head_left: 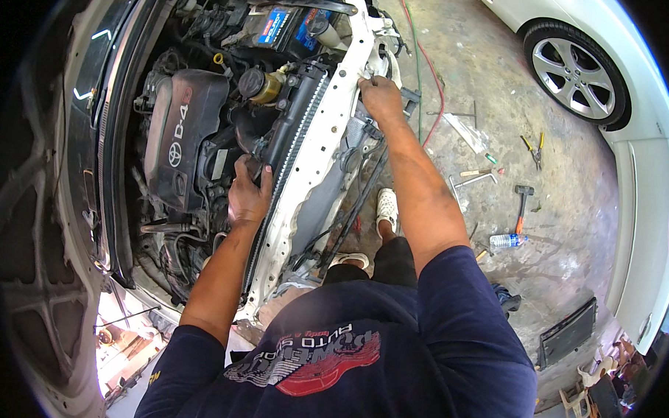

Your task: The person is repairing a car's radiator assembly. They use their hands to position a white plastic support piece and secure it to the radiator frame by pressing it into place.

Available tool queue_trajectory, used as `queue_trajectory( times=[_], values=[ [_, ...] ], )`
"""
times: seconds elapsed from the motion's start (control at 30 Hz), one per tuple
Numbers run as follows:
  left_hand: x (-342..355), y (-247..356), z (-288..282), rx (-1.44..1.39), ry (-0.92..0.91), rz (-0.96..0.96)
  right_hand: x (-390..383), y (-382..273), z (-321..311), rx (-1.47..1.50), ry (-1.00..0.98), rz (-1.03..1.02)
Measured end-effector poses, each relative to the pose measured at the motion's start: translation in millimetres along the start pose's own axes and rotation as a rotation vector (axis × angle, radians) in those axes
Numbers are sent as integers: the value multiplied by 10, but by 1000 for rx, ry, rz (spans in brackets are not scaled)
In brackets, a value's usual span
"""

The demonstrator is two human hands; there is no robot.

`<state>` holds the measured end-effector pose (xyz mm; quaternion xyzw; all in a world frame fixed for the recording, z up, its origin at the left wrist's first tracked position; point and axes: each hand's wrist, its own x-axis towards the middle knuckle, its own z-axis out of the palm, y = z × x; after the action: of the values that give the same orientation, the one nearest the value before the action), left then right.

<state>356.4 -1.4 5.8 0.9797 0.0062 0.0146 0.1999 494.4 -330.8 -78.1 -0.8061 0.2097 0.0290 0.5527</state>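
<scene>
My left hand reaches into the engine bay behind the radiator. Its fingers and thumb are curled round something dark beside the radiator's top edge, just below a thick black hose. What it grips is hidden. My right hand is at the outer side of the white radiator support panel, towards its far end. Its fingers are closed against the panel's edge, and whatever they hold cannot be made out. A dark engine cover lies left of my left hand.
A battery and a yellowish fluid reservoir sit farther back in the bay. On the floor are a hammer, pliers, a water bottle and red and green hoses. A white car stands at the right.
</scene>
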Motion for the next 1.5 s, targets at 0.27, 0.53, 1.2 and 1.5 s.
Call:
queue_trajectory(
  times=[0.27,0.53,1.2,1.5],
  values=[
    [-31,-49,15,-19,-1,-29,-63,-40,29,61,-51,61],
    [19,-87,45,4,13,-5,83,46,67,236,-158,247],
    [23,16,-39,-24,-67,-91,-598,-71,-160,-295,174,-179],
    [34,62,-121,18,-117,-149,-802,-250,98,-48,187,-213]
  ],
)
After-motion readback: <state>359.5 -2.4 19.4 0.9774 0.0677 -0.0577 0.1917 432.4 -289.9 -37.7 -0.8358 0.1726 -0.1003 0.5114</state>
